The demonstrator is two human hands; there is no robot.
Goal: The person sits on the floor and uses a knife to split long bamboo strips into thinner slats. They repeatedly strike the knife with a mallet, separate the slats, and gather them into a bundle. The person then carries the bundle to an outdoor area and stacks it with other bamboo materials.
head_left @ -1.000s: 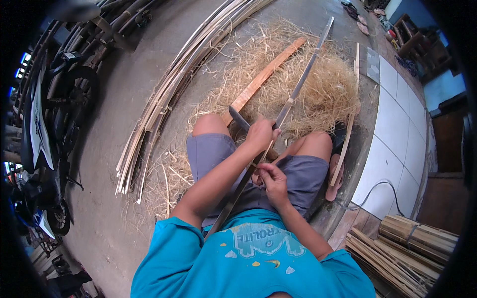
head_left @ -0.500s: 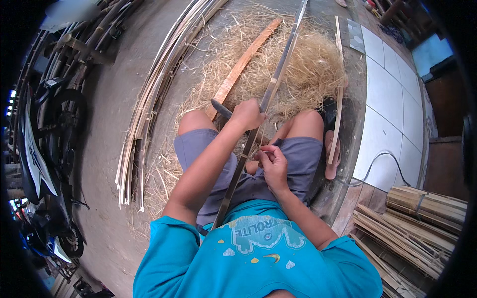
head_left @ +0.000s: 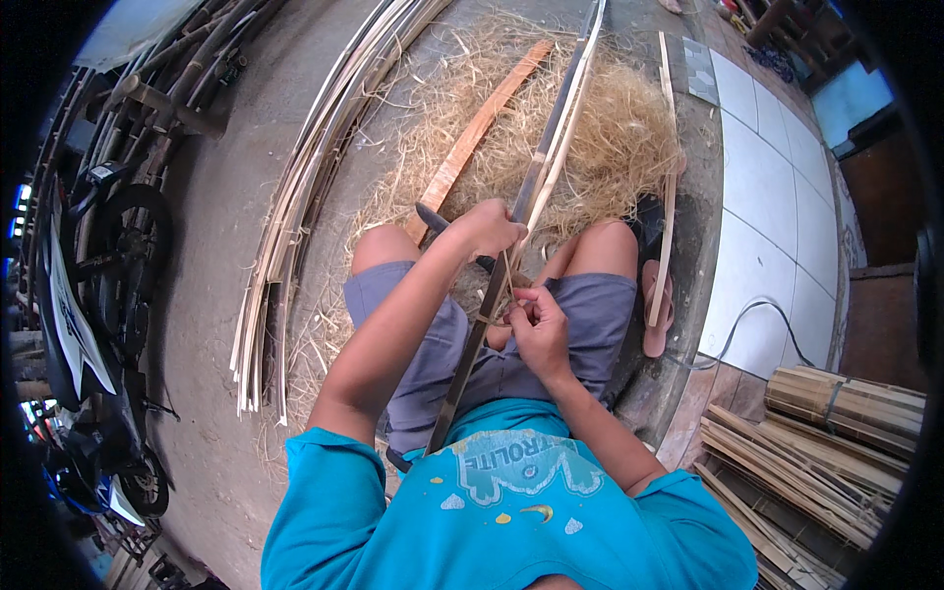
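Note:
A long bamboo strip (head_left: 467,354), dark on its face, slants from my shirt front up past my knees to the far top. My left hand (head_left: 492,228) is closed on it just above my lap, where a pale split length (head_left: 565,147) runs alongside its upper part. Under my left forearm lies a dark, knife-like blade (head_left: 430,217), partly hidden by the arm and hand. Beside the strip, over my lap, my right hand (head_left: 541,329) is closed with fingertips pinched on a thin pale sliver (head_left: 509,285).
Curly shavings (head_left: 619,128) heap beyond my knees, with a broad reddish-brown slat (head_left: 487,133) on them. Long strips (head_left: 305,197) lie at the left, a motorbike (head_left: 88,324) farther left. Tied bundles (head_left: 846,408) are at lower right, near white tiles (head_left: 762,206) and a pink sandal (head_left: 657,334).
The pale length now stands farther apart from the dark strip above my left hand. My left hand has shifted slightly; my right hand stays nearly in place.

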